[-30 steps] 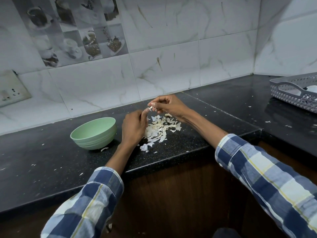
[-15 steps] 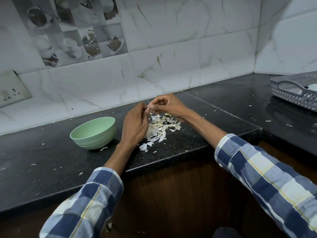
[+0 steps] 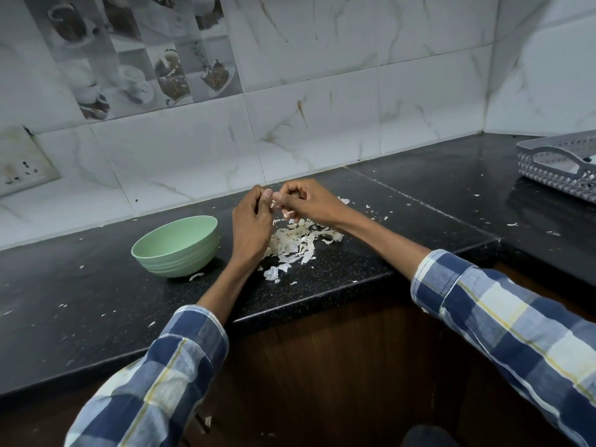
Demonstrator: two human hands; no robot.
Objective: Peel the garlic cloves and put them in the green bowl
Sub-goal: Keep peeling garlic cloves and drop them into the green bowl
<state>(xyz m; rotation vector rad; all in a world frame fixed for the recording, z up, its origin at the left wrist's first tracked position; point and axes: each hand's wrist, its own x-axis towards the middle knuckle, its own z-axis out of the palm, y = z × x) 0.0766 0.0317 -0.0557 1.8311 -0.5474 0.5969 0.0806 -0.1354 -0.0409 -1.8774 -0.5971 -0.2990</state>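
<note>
**Ana:** Granite, black and speckled, makes the counter (image 3: 322,272) in the head view; its front edge is a clean square lip over dark wood cabinet fronts (image 3: 322,366). Both hands meet above it, fingertips together.

**Ravi:** What are they holding?

**Ana:** The left hand (image 3: 251,225) is curled, thumb up, and the right hand (image 3: 308,201) pinches from the other side. Between them sits a small pale garlic clove (image 3: 273,203), mostly hidden; a papery strip hangs from the right fingers. Both grips are tight and narrow on it.

**Ravi:** And the bowl?

**Ana:** The green bowl (image 3: 175,250) is round, matte, with ribbed sides, standing upright just left of the left wrist, not touching it. I cannot see inside it.

**Ravi:** Under the hands?

**Ana:** A loose heap of dry, curled white peels (image 3: 296,241), with flakes scattered toward the counter edge.

**Ravi:** Room to move?

**Ana:** Bare counter lies between bowl and front lip. A grey perforated plastic basket (image 3: 561,167) sits well apart at far right. Glossy marbled tiles (image 3: 322,130) close the back, and a wall socket (image 3: 22,167) is at left. Checked sleeves (image 3: 503,321) stop short of the wrists.
</note>
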